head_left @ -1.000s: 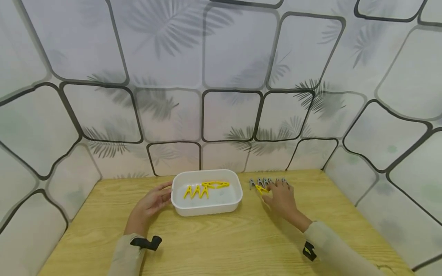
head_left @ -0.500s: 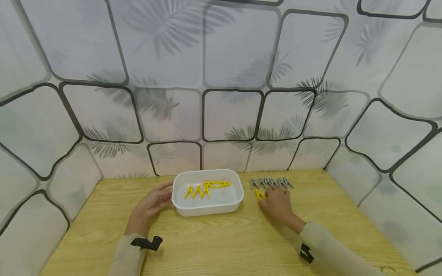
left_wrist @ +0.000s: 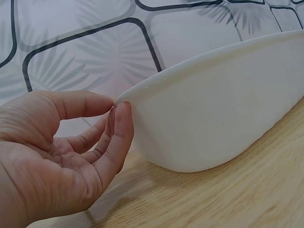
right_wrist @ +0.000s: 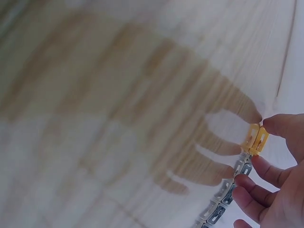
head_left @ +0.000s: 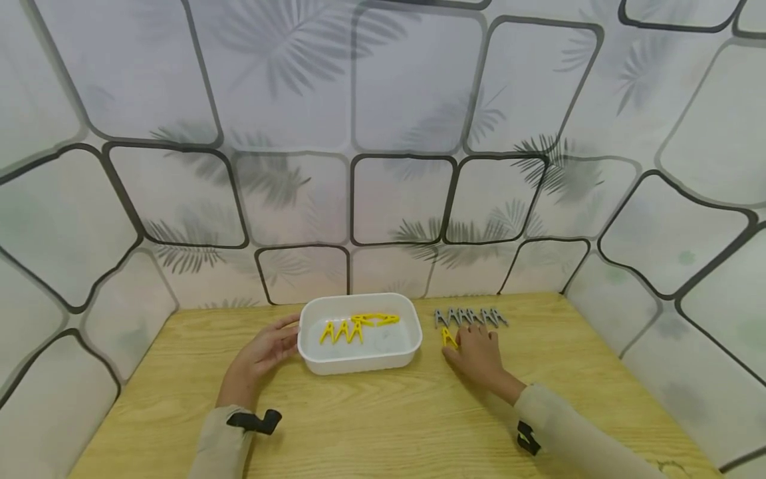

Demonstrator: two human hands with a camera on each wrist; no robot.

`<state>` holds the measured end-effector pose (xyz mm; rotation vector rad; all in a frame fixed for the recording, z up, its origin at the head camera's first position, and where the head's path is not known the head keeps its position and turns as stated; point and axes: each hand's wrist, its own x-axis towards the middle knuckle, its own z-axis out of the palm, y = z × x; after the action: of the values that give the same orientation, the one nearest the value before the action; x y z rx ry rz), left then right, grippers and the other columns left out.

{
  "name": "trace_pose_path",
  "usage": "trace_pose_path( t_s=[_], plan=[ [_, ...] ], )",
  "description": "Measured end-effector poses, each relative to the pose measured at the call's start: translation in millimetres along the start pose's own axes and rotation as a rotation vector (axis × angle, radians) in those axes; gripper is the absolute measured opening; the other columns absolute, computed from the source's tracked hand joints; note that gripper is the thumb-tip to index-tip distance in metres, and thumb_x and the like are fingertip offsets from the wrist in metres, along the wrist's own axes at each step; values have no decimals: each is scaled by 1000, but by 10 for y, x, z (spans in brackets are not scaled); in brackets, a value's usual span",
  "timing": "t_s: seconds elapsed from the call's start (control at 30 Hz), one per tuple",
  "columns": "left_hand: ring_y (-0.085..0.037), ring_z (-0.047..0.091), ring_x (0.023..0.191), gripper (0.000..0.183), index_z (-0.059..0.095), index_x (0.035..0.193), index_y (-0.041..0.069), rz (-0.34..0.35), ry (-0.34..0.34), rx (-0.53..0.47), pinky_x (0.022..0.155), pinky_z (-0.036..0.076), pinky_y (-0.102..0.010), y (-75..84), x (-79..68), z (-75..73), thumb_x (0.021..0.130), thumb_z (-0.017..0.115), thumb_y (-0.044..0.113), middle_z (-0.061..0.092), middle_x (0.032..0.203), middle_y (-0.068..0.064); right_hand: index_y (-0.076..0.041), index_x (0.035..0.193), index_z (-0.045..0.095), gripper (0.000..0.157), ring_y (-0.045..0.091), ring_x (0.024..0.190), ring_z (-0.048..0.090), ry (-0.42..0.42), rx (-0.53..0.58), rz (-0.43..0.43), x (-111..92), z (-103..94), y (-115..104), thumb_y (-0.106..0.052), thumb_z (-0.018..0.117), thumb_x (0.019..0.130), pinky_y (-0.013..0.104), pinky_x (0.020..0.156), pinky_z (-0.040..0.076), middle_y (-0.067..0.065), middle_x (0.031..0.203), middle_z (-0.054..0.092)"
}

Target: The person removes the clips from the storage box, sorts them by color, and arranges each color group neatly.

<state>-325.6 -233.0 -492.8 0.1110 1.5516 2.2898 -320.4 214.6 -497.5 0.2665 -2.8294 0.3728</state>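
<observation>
A white plastic basin [head_left: 359,364] stands on the table with several yellow clothespins [head_left: 342,332] lying inside it. At its left end, my left hand [head_left: 266,352] touches the rim; in the left wrist view, the fingertips of this left hand [left_wrist: 71,152] meet at the rim's edge in a pinch. Right of the basin, my right hand [head_left: 479,352] holds one yellow clothespin [head_left: 447,338] at table level. The right wrist view has this yellow clothespin [right_wrist: 255,138] between thumb and index finger of the right hand [right_wrist: 285,190], the other fingers loosely bent.
A row of several grey clothespins [head_left: 469,317] lies just behind the right hand, near the back of the wooden table [head_left: 371,426]. Patterned wall covering [head_left: 401,199] encloses the table at the back and both sides.
My right hand has moved slightly left and towards me with the yellow clothespin, out from in front of the grey row. The left hand and the basin keep their place.
</observation>
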Motion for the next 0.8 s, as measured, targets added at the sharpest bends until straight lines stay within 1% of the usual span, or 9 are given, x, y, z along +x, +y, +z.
trace_pose_path(
  t_s=[0.17, 0.3, 0.4, 0.5, 0.57, 0.63, 0.8],
  plan=[
    [-5, 68, 93, 39, 40, 147, 7, -10, -3, -23, 78, 58, -19, 8, -7, 7, 108, 46, 5, 71, 104, 4, -10, 83, 59, 34, 28, 83, 48, 0, 7, 1, -15, -23, -7, -38, 77, 87, 48, 77, 36, 7, 82, 54],
    [-5, 68, 92, 38, 41, 146, 9, -13, -2, -41, 78, 58, -19, 7, -7, 11, 108, 46, 5, 71, 105, 4, -9, 86, 61, 35, 30, 86, 51, 8, 11, 0, -15, -32, -14, -40, 77, 88, 51, 81, 37, 9, 87, 59],
    [-5, 68, 93, 37, 43, 144, 10, -14, 3, -46, 78, 58, -20, 11, -2, 8, 108, 47, 5, 71, 105, 4, -8, 90, 64, 35, 37, 97, 53, 25, 28, -8, -3, -39, -27, -40, 77, 89, 59, 91, 36, 14, 95, 63],
    [-5, 68, 92, 36, 45, 143, 11, -19, 10, -51, 78, 58, -20, 16, 3, 2, 108, 47, 6, 71, 105, 4, -8, 94, 66, 33, 44, 108, 53, 47, 43, -26, 14, -52, -53, -39, 77, 90, 68, 98, 32, 18, 104, 65],
    [-5, 67, 92, 36, 44, 144, 10, -24, 13, -58, 78, 58, -20, 14, 4, -2, 108, 48, 6, 71, 104, 4, -8, 97, 67, 32, 46, 113, 51, 55, 43, -35, 24, -62, -77, -37, 77, 91, 69, 101, 31, 19, 107, 65],
    [-5, 67, 92, 37, 44, 144, 10, -28, 16, -59, 78, 58, -20, 6, 0, -5, 108, 48, 6, 71, 104, 4, -9, 98, 67, 30, 46, 113, 51, 63, 50, -43, 38, -79, -102, -37, 76, 92, 69, 99, 32, 18, 108, 65],
    [-5, 67, 93, 36, 44, 143, 11, -26, 10, -57, 79, 58, -20, 10, 3, 6, 108, 48, 6, 71, 105, 4, -10, 102, 68, 27, 39, 104, 50, 92, 81, -51, 114, -138, -152, -34, 75, 93, 67, 95, 33, 15, 105, 63]
  ],
)
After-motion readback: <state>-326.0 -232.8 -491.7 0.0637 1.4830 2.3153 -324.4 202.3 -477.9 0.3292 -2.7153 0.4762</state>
